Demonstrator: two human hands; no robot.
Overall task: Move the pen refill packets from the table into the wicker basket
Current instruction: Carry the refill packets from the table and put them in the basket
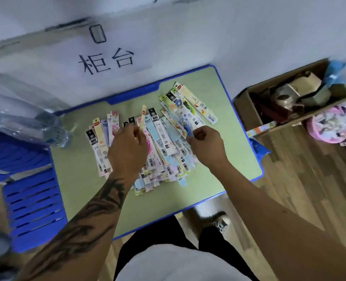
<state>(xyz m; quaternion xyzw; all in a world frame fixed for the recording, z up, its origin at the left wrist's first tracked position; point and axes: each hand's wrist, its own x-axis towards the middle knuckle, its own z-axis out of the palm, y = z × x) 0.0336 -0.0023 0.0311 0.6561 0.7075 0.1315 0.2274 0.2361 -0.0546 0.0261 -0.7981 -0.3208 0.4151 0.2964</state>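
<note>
Nearest, the left hand pinches one slim cream pen refill packet upright in its grip; the right hand grips a blue-printed packet. Both hover over the fanned colourful packets on the green, blue-edged counter. A brown cardboard box on the floor at right holds jumbled cartons.

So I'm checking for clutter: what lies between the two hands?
In the head view, overlapping refill packets on the table fill the gap between left hand and right hand.
</note>
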